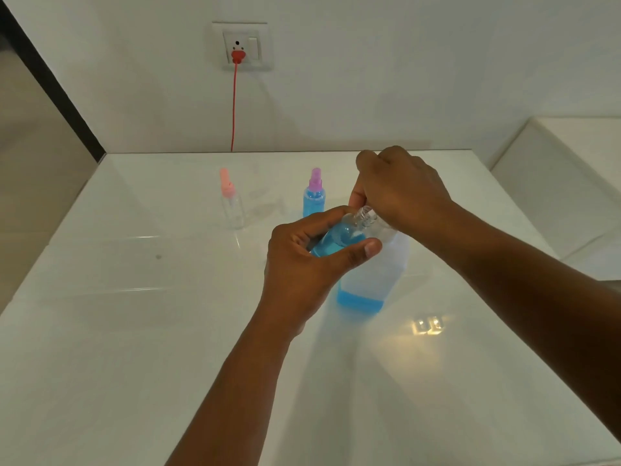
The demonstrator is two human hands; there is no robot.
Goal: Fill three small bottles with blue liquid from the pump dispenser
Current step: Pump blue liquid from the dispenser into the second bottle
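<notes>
Blue liquid half fills the small uncapped bottle (339, 235) that the left hand (302, 264) grips around its body, fingers curled over the top side and thumb pressed along the near side. It is held tilted, its bare threaded neck pointing up and to the right, lifted above the desk (134, 331). That neck meets the underside of the right hand (400, 190), which is clenched over the top of the pump dispenser (366, 280); the pump head itself is hidden under the fist, so exactly how the fingers sit on it cannot be told. The dispenser is a translucent white jug standing upright near the middle of the desk, slightly toward the right edge, with only a shallow band of blue liquid left at its bottom.

Toward the far edge stand two more small bottles, both upright and capped. One with a purple spray cap (314, 195) is full of blue liquid and stands just behind the left hand's fingers. The other, with a pink spray cap (231, 201), is clear and empty, well apart to the left.

On the wall behind, a red plug (238, 56) sits in a white socket (241, 46), its red cord (234, 109) dropping straight behind the far edge of the desk.
</notes>
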